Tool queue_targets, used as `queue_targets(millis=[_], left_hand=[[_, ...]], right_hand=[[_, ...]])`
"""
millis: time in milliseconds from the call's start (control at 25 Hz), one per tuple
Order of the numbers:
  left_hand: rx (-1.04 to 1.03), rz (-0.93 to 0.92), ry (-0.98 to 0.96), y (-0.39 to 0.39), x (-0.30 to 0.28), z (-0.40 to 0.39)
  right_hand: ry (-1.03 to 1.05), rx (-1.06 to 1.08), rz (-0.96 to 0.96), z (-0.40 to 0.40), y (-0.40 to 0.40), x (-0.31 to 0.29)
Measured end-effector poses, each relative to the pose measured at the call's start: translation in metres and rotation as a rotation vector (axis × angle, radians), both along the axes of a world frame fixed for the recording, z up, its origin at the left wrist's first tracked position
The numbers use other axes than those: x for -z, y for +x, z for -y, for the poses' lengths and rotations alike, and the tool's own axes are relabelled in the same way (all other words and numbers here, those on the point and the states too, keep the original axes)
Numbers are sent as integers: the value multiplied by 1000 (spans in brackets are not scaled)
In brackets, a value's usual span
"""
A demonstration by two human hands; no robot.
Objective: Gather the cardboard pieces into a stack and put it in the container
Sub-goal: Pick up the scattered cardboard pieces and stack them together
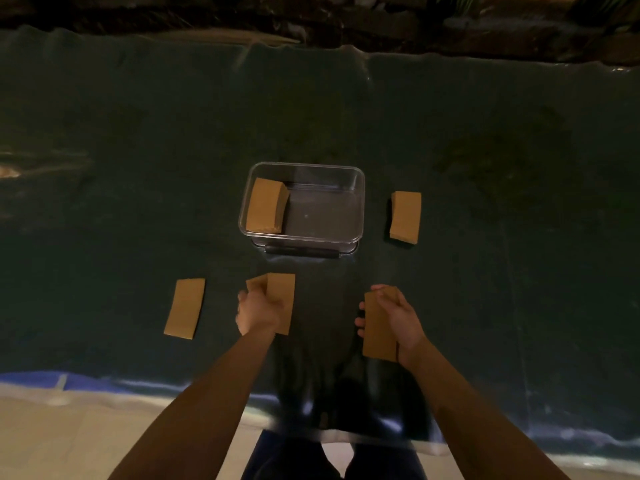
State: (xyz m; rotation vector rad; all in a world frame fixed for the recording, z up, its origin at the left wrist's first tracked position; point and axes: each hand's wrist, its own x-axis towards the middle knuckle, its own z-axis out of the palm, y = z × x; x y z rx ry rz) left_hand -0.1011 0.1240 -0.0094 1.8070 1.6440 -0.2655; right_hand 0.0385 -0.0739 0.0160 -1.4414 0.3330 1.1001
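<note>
A clear plastic container (358, 202) stands in the middle of a dark green cloth, with a stack of brown cardboard pieces (266, 210) in its left half. My left hand (258, 310) grips cardboard pieces (281, 292) in front of the container. My right hand (398, 318) holds another cardboard piece (377, 332) upright to the right of that. One loose cardboard piece (185, 308) lies flat at the left. A small cardboard stack (406, 216) lies to the right of the container.
The dark green cloth (485, 271) covers the work surface; its near edge runs along the bottom over a pale floor (69, 445). Dark ground and rubble (346, 19) lie beyond its far edge.
</note>
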Motion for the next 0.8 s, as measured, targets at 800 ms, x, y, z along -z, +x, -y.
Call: queue_targets(millis=[800], left_hand=[[-189,542,-929,18,-39,38]], right_hand=[[-34,-95,66,-35,-26,-8]])
